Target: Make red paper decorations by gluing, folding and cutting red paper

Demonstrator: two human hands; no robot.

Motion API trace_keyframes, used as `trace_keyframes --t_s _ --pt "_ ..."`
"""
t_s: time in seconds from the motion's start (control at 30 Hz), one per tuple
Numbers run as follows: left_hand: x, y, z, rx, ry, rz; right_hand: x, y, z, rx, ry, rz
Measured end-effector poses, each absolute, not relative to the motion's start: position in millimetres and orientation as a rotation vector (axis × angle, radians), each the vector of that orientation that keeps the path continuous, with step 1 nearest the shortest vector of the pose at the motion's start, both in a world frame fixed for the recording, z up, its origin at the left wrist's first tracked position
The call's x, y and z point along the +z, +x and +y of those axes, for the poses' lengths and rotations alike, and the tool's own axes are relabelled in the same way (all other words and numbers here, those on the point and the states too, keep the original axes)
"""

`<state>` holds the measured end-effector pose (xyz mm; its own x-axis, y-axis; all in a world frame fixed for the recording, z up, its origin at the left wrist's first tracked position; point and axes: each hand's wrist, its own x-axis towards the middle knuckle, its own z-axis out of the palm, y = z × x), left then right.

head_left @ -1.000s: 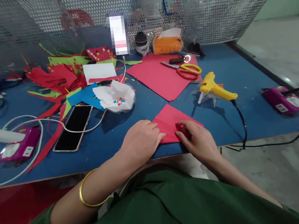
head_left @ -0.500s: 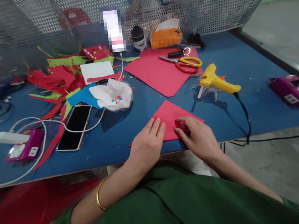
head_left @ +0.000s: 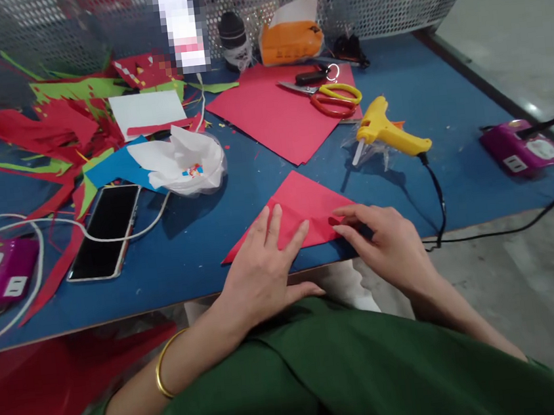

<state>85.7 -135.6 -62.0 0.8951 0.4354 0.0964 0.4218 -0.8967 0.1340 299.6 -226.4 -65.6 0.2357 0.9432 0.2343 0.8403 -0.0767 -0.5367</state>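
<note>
A folded red paper (head_left: 298, 195) lies as a triangle near the table's front edge, its point away from me. My left hand (head_left: 265, 261) rests on its left part with the fingers spread, pressing it flat. At the right corner my right hand (head_left: 384, 239) pinches the paper between thumb and forefinger. Beyond it lie larger red sheets (head_left: 267, 116), with scissors (head_left: 332, 99) with yellow and red handles on top. A yellow glue gun (head_left: 390, 133) lies to the right of the sheets.
Paper scraps (head_left: 60, 124) are heaped at the left, near a phone (head_left: 106, 232), a white cable and a lined bowl (head_left: 193, 163). Purple power sockets (head_left: 523, 148) sit at the right. A black bottle (head_left: 233, 37) and an orange packet (head_left: 292, 39) stand by the mesh.
My left hand has spread its fingers wider over the paper. The right hand has slid right to the paper's corner. The whole view has shifted slightly.
</note>
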Motion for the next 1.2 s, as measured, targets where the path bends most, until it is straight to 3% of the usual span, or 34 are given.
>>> trace_keyframes --t_s 0.77,0.93,1.1,1.2 --pt "-67.3 85.7 -133.2 0.242 2.961 0.634 -64.3 301.3 -234.6 0.274 -2.028 -1.614" --pt "-68.2 86.2 -134.1 0.255 2.943 0.643 -61.5 299.5 -250.6 -0.003 -2.026 -1.561" --pt "-69.1 85.4 -134.6 0.253 2.969 0.643 -73.2 289.7 -253.3 -0.199 -1.633 -2.069" --pt "-69.7 85.1 -134.8 0.252 2.983 0.639 -84.9 285.6 -254.4 -0.243 -1.621 -2.239"
